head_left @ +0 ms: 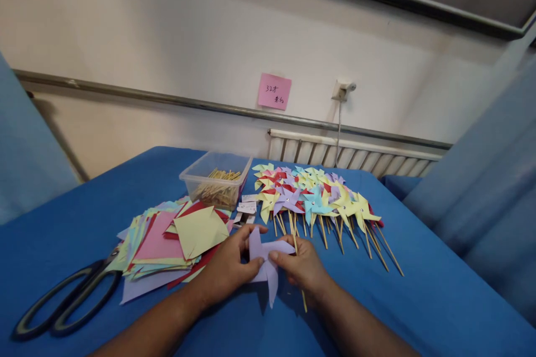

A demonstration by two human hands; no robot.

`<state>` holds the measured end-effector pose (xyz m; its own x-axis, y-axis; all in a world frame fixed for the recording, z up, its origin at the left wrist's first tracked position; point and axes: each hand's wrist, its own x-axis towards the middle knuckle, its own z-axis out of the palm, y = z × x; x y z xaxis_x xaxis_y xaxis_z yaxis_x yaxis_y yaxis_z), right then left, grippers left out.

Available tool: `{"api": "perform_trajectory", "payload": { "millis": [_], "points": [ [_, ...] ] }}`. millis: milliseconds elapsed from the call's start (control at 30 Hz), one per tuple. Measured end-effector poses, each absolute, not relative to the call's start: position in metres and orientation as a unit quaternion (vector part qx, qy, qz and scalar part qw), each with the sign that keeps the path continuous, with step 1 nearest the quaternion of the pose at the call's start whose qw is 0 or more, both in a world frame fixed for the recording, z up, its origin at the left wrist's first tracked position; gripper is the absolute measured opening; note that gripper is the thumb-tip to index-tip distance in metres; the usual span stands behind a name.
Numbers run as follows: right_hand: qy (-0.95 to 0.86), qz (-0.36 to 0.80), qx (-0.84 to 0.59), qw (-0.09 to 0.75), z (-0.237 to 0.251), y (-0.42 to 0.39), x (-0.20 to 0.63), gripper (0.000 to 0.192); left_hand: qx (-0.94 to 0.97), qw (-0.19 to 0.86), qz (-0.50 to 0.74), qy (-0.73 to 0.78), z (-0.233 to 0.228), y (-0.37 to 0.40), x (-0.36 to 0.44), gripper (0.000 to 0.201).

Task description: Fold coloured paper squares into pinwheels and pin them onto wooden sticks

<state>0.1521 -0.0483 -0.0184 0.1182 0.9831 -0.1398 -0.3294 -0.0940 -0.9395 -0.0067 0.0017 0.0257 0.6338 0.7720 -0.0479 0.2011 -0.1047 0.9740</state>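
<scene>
A purple paper pinwheel [271,281] is pinched between my two hands just above the blue table. My left hand [228,262] is closed on its left side, thumb near the centre. My right hand [309,269] has its thumb pressed close to the middle of the paper. A thin wooden stick [304,300] runs up through the right hand, its lower end sticking out below the palm. Whether the stick is joined to the pinwheel I cannot tell.
Left of my hands lies a pile of coloured paper squares [157,240], with large black-handled scissors [86,290] beside it. Behind stand a clear plastic box [215,178] of sticks and small white boxes [247,207]. Many finished pinwheels [314,201] lie at the back right.
</scene>
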Motion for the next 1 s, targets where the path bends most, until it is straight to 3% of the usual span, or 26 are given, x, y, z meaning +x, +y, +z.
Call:
{"api": "perform_trajectory", "payload": {
  "millis": [200, 367, 600, 733, 1000],
  "points": [
    [-0.310, 0.604, -0.439, 0.589, -0.020, -0.048, 0.140, 0.042, 0.687, 0.561, 0.283, 0.365, 0.021, 0.001, -0.003, 0.046],
    [-0.260, 0.587, -0.478, 0.600, -0.014, -0.049, 0.137, 0.043, 0.568, 0.641, 0.332, 0.395, 0.010, -0.002, 0.005, 0.042],
    [-0.234, 0.575, -0.470, 0.627, -0.014, -0.048, 0.134, 0.041, 0.494, 0.674, 0.329, 0.440, -0.004, -0.007, 0.009, 0.030],
    [-0.239, 0.586, -0.467, 0.618, -0.015, -0.050, 0.133, 0.051, 0.493, 0.665, 0.319, 0.462, -0.005, -0.005, 0.008, 0.031],
    [-0.274, 0.586, -0.493, 0.582, -0.018, -0.049, 0.135, 0.049, 0.508, 0.619, 0.307, 0.514, -0.002, -0.003, 0.009, 0.027]
  ]
}}
